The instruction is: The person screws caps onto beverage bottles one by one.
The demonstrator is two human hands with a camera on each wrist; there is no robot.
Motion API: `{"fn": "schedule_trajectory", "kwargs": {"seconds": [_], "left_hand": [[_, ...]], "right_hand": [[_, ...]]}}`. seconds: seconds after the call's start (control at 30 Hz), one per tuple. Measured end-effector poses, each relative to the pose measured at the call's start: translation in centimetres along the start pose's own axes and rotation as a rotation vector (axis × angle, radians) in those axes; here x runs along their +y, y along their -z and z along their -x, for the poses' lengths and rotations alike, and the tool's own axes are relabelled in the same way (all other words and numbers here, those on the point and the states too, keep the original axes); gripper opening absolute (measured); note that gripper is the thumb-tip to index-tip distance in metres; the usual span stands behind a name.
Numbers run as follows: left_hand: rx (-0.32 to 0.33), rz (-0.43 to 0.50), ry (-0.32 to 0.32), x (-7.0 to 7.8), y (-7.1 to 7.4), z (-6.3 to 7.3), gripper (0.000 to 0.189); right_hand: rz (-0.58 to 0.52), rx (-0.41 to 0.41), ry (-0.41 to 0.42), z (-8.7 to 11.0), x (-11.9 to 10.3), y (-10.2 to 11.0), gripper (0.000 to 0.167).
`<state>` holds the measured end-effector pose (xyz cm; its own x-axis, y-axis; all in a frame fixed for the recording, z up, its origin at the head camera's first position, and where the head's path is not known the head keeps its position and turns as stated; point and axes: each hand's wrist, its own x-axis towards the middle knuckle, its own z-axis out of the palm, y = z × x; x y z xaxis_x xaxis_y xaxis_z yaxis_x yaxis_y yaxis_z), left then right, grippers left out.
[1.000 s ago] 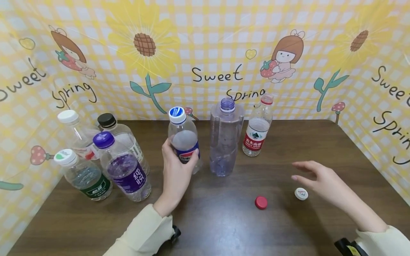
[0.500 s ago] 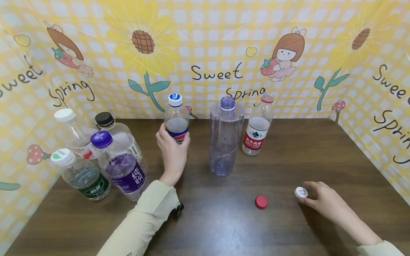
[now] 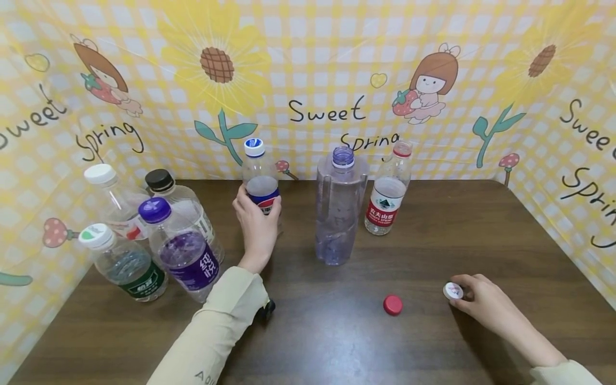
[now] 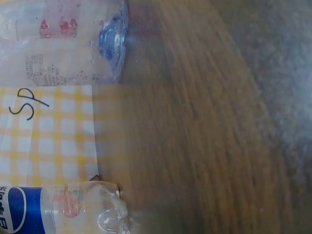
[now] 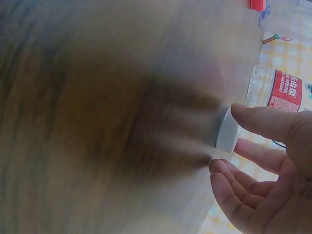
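My left hand (image 3: 258, 227) grips a clear plastic bottle (image 3: 261, 179) with a blue and red label and a white-and-blue cap, upright at the back of the table. Its lower part shows in the left wrist view as a bottle base (image 4: 92, 209). My right hand (image 3: 491, 300) pinches a white bottle cap (image 3: 453, 291) lying on the table at the right. In the right wrist view the thumb and index finger are at the edges of this white cap (image 5: 228, 130). A red bottle cap (image 3: 392, 305) lies to its left.
A tall uncapped purple-tinted bottle (image 3: 337, 219) stands mid-table, beside an uncapped red-labelled bottle (image 3: 384, 208). Several capped bottles cluster at the left, among them a purple-labelled bottle (image 3: 190, 262) and a green-labelled bottle (image 3: 137, 278). Patterned cloth (image 3: 308, 64) walls the table (image 3: 337, 337).
My left hand has carried the blue-and-red-labelled bottle back and slightly left. My right hand has come down from above the white cap and taken it between thumb and finger.
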<state>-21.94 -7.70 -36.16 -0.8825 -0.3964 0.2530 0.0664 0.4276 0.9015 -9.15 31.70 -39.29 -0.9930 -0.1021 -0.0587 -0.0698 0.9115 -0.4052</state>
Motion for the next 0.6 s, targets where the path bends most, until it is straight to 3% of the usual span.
{"fn": "schedule_trajectory", "kwargs": {"seconds": [0.17, 0.3, 0.43, 0.6], "left_hand": [[0.001, -0.012, 0.021, 0.3, -0.1, 0.4, 0.089], [0.017, -0.024, -0.029, 0.8, -0.2, 1.3, 0.09], [0.028, -0.031, -0.161, 1.3, -0.4, 2.6, 0.08], [0.019, -0.047, -0.402, 1.8, -0.7, 4.4, 0.074]], "right_hand": [[0.0, 0.02, 0.004, 0.0, 0.0, -0.2, 0.037], [0.006, 0.022, 0.004, 0.0, 0.0, -0.2, 0.035], [0.007, 0.023, -0.003, -0.2, 0.0, -0.1, 0.035], [0.008, 0.026, -0.008, -0.4, 0.0, -0.1, 0.034]]}}
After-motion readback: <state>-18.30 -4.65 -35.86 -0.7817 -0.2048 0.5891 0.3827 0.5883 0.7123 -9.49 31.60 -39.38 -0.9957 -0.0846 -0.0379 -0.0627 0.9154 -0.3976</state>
